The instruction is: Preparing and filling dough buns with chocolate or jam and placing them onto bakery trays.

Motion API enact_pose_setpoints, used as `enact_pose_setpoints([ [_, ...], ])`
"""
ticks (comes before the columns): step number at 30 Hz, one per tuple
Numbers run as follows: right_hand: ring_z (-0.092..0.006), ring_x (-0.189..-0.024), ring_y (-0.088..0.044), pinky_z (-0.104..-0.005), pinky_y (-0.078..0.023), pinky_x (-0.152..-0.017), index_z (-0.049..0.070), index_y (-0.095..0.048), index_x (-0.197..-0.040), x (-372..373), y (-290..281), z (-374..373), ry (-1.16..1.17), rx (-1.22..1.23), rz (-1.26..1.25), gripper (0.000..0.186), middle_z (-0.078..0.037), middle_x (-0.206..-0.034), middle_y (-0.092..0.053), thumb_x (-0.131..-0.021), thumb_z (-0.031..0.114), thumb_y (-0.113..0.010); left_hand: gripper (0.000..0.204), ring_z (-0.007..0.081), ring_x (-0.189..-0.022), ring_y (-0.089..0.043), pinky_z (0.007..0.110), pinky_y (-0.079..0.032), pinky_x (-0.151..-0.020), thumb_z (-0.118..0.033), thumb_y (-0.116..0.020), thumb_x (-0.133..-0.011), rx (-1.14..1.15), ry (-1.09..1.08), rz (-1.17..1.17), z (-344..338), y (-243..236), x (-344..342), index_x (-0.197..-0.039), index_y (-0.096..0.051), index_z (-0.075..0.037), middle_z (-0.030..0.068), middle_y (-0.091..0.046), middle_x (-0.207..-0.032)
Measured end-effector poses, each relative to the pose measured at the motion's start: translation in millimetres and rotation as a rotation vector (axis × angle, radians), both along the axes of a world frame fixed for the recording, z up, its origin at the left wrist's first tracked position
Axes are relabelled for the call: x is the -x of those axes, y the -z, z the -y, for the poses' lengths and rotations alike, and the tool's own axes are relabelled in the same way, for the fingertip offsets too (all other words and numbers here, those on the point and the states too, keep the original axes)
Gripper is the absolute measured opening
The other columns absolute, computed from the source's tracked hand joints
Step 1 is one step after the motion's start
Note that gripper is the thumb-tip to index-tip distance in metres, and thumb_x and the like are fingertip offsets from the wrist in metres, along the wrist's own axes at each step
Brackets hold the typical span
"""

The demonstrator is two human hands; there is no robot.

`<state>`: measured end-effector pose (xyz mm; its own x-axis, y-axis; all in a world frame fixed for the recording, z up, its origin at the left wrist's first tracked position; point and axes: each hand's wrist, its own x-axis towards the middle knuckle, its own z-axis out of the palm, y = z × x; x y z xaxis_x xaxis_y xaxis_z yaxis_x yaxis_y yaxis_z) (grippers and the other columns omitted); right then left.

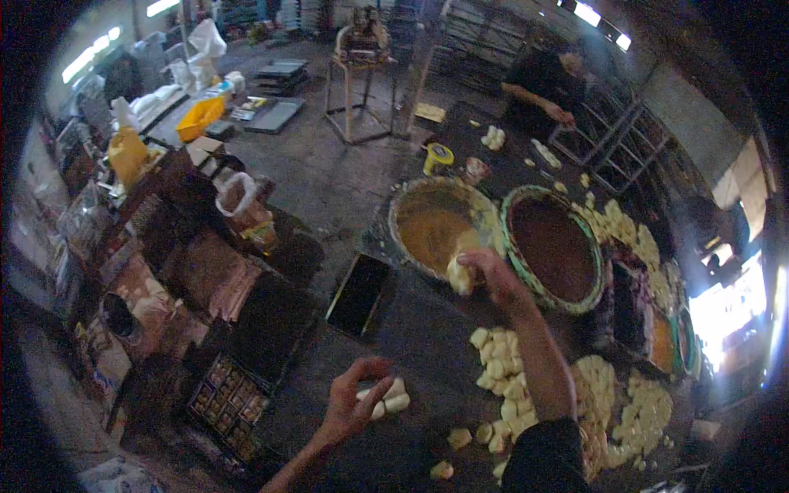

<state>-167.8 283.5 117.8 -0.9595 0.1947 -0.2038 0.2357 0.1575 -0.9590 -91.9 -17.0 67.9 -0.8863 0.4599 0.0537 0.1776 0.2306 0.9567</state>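
Observation:
My right hand [496, 279] is closed around a pale lump of dough [461, 276], held over the near rim of a wide basin [404, 242] with tan, crumbly-looking contents. Lower down, my left hand [352, 400] curls its fingers and thumb around a few small white dough pieces [395, 399] at the dark tabletop. The undersides of these pieces are hidden. Beneath my right forearm lies a cluster of cream dough pieces [500, 361], with several loose ones nearer me.
A green-rimmed basin [593, 294] with dark brown contents stands right of the first. More dough pieces [620, 226] spread along the right. A black rectangular tray [359, 294] lies left of the basins. A yellow cup [438, 158] sits beyond them. Across the table, another person [538, 90] works.

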Motion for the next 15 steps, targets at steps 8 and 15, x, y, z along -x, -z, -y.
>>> enact_pose_setpoints([
  [8, -0.0182, -0.072, -0.065, -0.0294, -0.052, -0.063, -0.002, -0.062, -0.104, -202, 3, 134, 0.265, 0.309, 0.062, 0.035, -0.009, -0.088, -0.067, -0.091, 0.031, -0.059, 0.018, 0.0134, -0.089, -0.057, 0.03, -0.051, -0.078, -0.018, -0.051, -0.098, -0.625, 0.134, 1.022, -22, 16, -34, -0.11, -0.051, -0.006, 0.0054, -0.057, -0.102],
  [15, -0.0302, -0.068, -0.065, -0.0381, -0.05, -0.064, 0.004, -0.059, -0.113, -270, -17, 220, 0.356, -0.585, 0.04, 0.026, -0.016, -0.08, -0.066, -0.092, 0.021, -0.057, 0.027, 0.0152, -0.083, -0.06, 0.031, -0.051, -0.08, -0.019, -0.058, -0.094, -0.528, 0.453, 0.209, 44, -30, -65, -0.115, -0.056, -0.002, 0.0054, -0.062, -0.099],
])
